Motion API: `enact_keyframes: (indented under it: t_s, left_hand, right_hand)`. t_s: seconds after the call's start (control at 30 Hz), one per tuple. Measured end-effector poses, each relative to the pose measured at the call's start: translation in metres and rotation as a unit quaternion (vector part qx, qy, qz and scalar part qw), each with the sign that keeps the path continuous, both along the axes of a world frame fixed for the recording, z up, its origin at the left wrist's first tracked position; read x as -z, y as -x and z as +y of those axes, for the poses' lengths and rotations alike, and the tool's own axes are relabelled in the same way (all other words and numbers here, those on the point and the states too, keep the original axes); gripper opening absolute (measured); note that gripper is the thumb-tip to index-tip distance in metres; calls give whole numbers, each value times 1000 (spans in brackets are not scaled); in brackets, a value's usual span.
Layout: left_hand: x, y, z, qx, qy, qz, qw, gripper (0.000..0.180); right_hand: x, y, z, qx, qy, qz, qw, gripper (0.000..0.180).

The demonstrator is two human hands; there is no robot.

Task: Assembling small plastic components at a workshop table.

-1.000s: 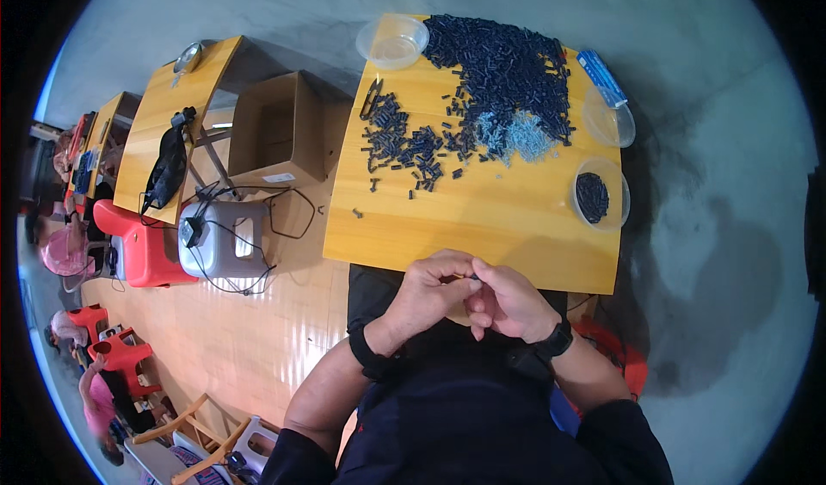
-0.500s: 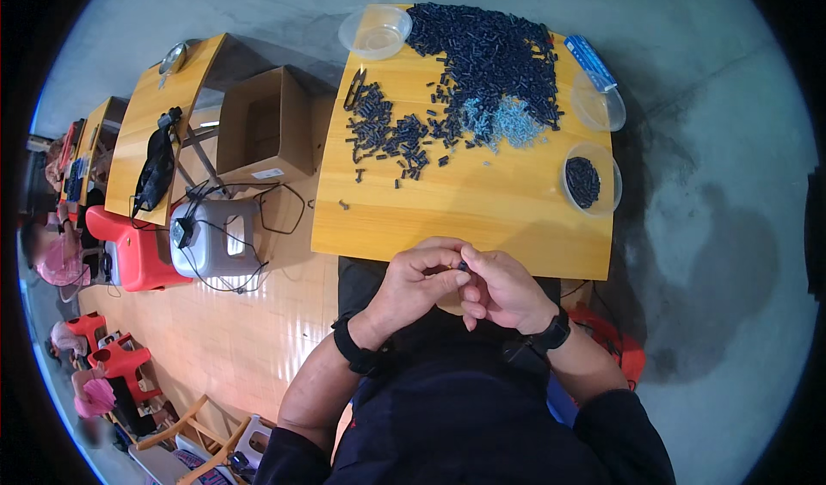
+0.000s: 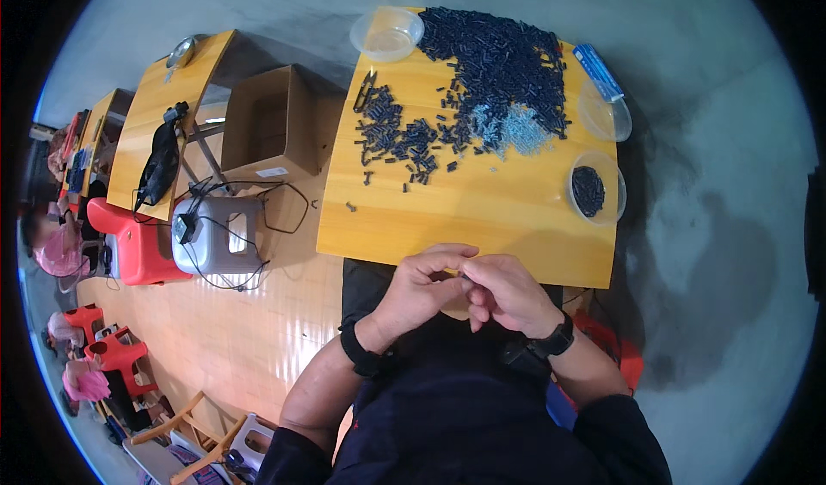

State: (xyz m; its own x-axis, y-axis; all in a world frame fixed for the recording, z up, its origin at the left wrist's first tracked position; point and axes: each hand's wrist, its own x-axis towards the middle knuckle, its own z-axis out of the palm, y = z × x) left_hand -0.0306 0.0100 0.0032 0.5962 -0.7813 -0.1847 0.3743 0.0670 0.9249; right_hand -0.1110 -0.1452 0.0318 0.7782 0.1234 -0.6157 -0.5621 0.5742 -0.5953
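Observation:
At the table's near edge my left hand [image 3: 418, 292] and my right hand [image 3: 513, 297] meet, fingertips pinched together. Between them is a small dark piece, almost wholly covered by the fingers; its kind I cannot make out. Both hands are closed. Beyond them, a large heap of short black cylinders [image 3: 503, 59] covers the far part of the yellow table [image 3: 404, 227]. A looser group of black pieces [image 3: 385, 134] lies to its left. Small pale blue pieces [image 3: 523, 132] are heaped against the near side of the big pile.
A clear bowl [image 3: 387, 44] stands at the far left corner, another bowl [image 3: 605, 115] at the right edge. Nearer, a bowl [image 3: 618, 199] holds black pieces [image 3: 588, 191]. Black snips [image 3: 365, 92] and a blue box [image 3: 597, 72] lie near the edges. A cardboard box [image 3: 271, 123] stands left.
The small dark piece, plainer to see between the fingertips before, is now mostly covered as the right fingers close over it. The view has shifted slightly.

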Motion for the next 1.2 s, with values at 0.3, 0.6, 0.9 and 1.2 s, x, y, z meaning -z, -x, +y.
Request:
enact_keyframes:
  t_s: [0.3,0.6,0.9,1.2]
  left_hand:
    - [25,-2,2,-12,-90,-43,995,17]
    - [41,-10,4,-71,-163,-54,983,13]
    - [83,-60,12,-232,-291,-218,902,15]
    - [83,-94,-13,-253,-357,-345,830,19]
  right_hand:
    - [-3,11,-52,138,-16,-28,990,27]
    - [-5,8,-59,175,154,-104,967,20]
    - [16,-8,-180,39,761,-31,647,24]
    - [16,-19,-170,5,847,30,531,25]
